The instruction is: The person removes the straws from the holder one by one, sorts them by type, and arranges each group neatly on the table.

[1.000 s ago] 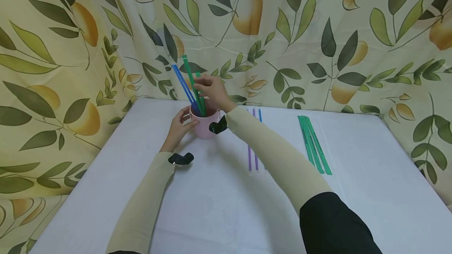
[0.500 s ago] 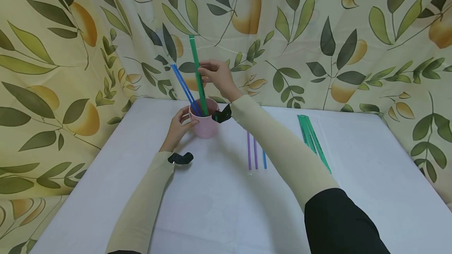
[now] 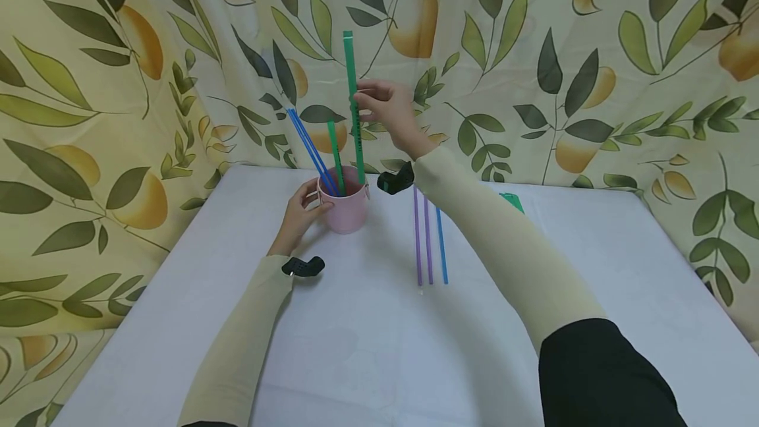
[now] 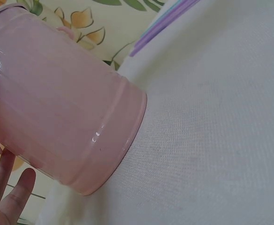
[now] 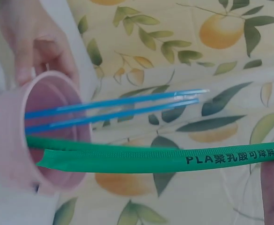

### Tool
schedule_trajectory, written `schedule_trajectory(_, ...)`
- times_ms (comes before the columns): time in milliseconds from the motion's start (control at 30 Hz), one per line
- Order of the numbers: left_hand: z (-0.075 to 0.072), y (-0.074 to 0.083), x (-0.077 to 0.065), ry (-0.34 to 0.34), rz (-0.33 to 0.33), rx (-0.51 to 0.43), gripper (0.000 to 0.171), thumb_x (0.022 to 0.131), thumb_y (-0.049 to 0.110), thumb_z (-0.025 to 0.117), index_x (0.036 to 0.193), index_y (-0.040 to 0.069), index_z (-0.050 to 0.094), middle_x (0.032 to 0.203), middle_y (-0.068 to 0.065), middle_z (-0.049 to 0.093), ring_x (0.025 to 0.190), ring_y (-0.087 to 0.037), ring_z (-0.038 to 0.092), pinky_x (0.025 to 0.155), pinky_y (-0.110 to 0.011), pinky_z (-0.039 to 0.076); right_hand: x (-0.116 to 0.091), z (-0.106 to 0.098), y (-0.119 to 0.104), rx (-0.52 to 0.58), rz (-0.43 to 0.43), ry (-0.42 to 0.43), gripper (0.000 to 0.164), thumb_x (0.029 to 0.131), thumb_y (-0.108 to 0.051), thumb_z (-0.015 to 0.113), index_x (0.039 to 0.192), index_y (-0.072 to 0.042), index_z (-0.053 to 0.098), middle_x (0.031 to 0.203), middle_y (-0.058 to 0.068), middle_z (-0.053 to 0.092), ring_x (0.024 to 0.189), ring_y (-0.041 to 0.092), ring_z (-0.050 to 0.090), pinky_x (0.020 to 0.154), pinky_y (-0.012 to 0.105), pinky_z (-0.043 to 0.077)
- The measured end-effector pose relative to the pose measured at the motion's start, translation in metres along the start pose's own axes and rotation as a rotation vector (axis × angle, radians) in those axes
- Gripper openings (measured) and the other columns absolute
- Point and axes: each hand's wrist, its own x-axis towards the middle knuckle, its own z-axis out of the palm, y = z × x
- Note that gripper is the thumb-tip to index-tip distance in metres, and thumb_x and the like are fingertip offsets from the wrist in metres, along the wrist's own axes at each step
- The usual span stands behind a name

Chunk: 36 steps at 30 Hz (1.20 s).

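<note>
My left hand (image 3: 296,216) grips the side of a pink cup (image 3: 346,216), which stands upright on the table. With thumb and fingers, my right hand (image 3: 391,114) pinches a green wrapped straw (image 3: 351,71) and holds it nearly upright. Its lower end is at the cup's mouth, and dark print runs along the wrapper in the right wrist view. Two blue straws (image 3: 309,145) lean left inside the cup, beside another green wrapped straw (image 3: 335,158). The left wrist view shows the cup wall (image 4: 66,103) close up, with fingertips (image 4: 22,187) at its side.
Two purple straws (image 3: 418,249) and a blue straw (image 3: 443,249) lie on the white table (image 3: 356,348), right of the cup. Farther right, green wrapped straws (image 3: 511,200) are mostly hidden by the right sleeve. A leaf-patterned curtain (image 3: 504,117) hangs behind the table.
My right hand has risen and moved right, drawing the green wrapped straw upward to the cup's mouth. The other green one stays inside. My left hand keeps its hold on the cup.
</note>
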Motion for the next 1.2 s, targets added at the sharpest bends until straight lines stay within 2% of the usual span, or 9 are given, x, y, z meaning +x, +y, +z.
schedule_trajectory(133,0.001,0.0,0.0,0.003,0.006,-0.003,0.066,0.084,0.005,0.067,0.142,0.002,0.036,0.146,-0.018,0.038,0.133,-0.034,0.039,0.113,-0.045,0.035,-0.008,-0.017,0.001,-0.048,-0.007,0.007,0.031,0.089,-0.012,0.063,0.119,-0.003,0.063,0.098,0.005,0.07,0.085,0.011,0.066,0.092,0.048,0.052)
schedule_trajectory(267,0.002,0.001,-0.001,0.003,0.006,0.003,0.065,0.085,0.005,0.067,0.142,0.002,0.035,0.146,-0.018,0.038,0.133,-0.035,0.038,0.113,-0.044,0.035,-0.017,-0.036,0.004,-0.105,0.035,0.029,0.032,0.089,-0.014,0.063,0.119,-0.004,0.063,0.101,0.003,0.07,0.087,0.011,0.066,0.086,0.04,0.057)
schedule_trajectory(367,0.002,0.002,-0.001,0.002,0.002,0.009,0.065,0.085,0.005,0.066,0.142,0.002,0.035,0.146,-0.018,0.038,0.133,-0.035,0.038,0.113,-0.044,0.035,-0.024,-0.05,0.007,-0.131,0.072,0.041,0.031,0.089,-0.014,0.063,0.118,-0.003,0.063,0.096,-0.001,0.068,0.085,0.01,0.065,0.08,0.034,0.059)
schedule_trajectory(533,0.002,0.002,0.0,0.003,-0.004,0.014,0.066,0.085,0.006,0.067,0.142,0.002,0.035,0.146,-0.017,0.038,0.133,-0.034,0.038,0.112,-0.044,0.036,-0.036,-0.073,0.013,-0.176,0.106,0.055,0.03,0.09,-0.015,0.062,0.116,-0.001,0.062,0.089,-0.006,0.065,0.081,0.009,0.063,0.076,0.03,0.06)
schedule_trajectory(767,0.002,-0.001,0.001,0.008,-0.007,0.005,0.066,0.085,0.005,0.067,0.142,0.002,0.035,0.146,-0.018,0.038,0.133,-0.034,0.039,0.113,-0.043,0.035,-0.056,-0.101,0.016,-0.25,0.141,0.065,0.034,0.09,-0.019,0.062,0.117,0.002,0.061,0.088,-0.009,0.064,0.079,0.004,0.065,0.069,0.022,0.059)
schedule_trajectory(1000,0.002,-0.001,0.0,0.009,-0.003,0.012,0.066,0.085,0.006,0.067,0.143,0.003,0.035,0.146,-0.017,0.038,0.133,-0.034,0.039,0.113,-0.043,0.035,-0.08,-0.134,0.017,-0.348,0.191,0.042,0.035,0.092,-0.022,0.059,0.118,0.002,0.058,0.088,-0.014,0.065,0.079,0.001,0.065,0.072,0.022,0.059)
schedule_trajectory(1200,0.003,-0.001,0.0,0.011,0.009,0.003,0.065,0.085,0.004,0.066,0.142,0.001,0.035,0.145,-0.019,0.038,0.132,-0.036,0.038,0.114,-0.047,0.033,-0.102,-0.168,0.02,-0.423,0.263,0.048,0.045,0.091,-0.028,0.06,0.123,0.002,0.055,0.085,-0.02,0.061,0.078,-0.003,0.063,0.076,0.023,0.058)
